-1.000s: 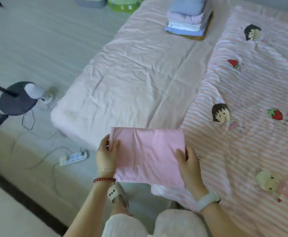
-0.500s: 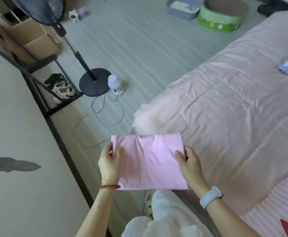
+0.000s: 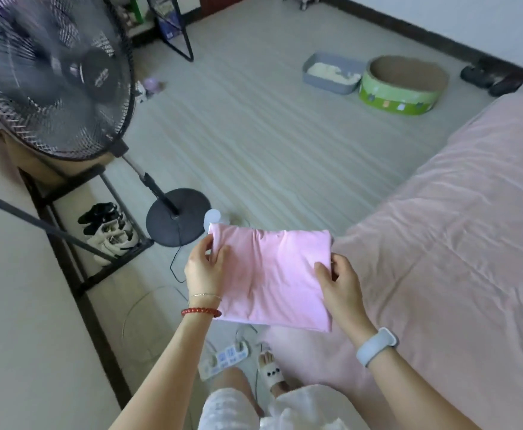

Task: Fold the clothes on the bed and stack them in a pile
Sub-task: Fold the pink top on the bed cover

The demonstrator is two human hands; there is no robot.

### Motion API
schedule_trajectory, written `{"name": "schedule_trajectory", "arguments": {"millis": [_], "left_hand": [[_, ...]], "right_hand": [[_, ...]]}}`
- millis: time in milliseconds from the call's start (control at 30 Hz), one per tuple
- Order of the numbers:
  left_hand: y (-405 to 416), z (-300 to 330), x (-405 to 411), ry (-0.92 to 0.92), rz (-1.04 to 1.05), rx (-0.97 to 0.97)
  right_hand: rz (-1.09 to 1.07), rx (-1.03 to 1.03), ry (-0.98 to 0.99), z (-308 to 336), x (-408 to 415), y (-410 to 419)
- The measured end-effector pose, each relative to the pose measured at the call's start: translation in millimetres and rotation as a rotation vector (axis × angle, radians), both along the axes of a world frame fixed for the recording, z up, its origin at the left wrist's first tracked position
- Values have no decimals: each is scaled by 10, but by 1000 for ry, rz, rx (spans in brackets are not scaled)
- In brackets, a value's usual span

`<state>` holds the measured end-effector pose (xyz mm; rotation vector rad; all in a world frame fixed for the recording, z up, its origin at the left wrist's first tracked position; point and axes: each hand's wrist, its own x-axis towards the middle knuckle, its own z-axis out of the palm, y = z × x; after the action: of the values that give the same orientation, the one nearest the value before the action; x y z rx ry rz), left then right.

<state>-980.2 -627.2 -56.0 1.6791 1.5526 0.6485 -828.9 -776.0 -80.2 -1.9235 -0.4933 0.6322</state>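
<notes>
Item: folded pink garment, a flat rectangle, held level in the air over the floor, just off the near corner of the bed.
Left hand: grips the garment's left edge at 9 o'clock, thumb on top, fingers curled under the fold.
Right hand: grips the garment's right edge at 3 o'clock, thumb on the top face, fingers beneath.
Bed: pink sheet, wrinkled, filling the view from 2 to 5 o'clock; no loose clothes show on the visible part.
Pile: not in view; only a sliver of blue shows at the frame's 3 o'clock edge, too small to identify.
Step in hand: by appearance, folding of this piece is finished and it is being carried to the stack.
Next move calls for: keeping both edges pinched so the layers do not slip open, holding the piece level, then lowering it squarely onto the pile with edges aligned.
Floor items: standing fan at 10 o'clock, power strip with trailing cords at 6 o'clock.
Risk: the cords lie near the feet; a careful step seems wise.
</notes>
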Motion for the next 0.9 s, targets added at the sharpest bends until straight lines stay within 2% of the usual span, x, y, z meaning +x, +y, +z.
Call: {"name": "schedule_trajectory", "arguments": {"millis": [200,433,700,900], "left_hand": [[698,80,402,-99,-38,-39],[1637,-49,1009,-118,-133,-76],[2963,-17,2115,-89,-336,-50],[3265,47,3172,-90,-527,-94]], "right_hand": [[-95,0,-8,41,392,642],[-212,-23,-10,-61,809,1427],[-395,2,-8,-59,1573,2581],[-558,34,10,80,2210,2673]]}}
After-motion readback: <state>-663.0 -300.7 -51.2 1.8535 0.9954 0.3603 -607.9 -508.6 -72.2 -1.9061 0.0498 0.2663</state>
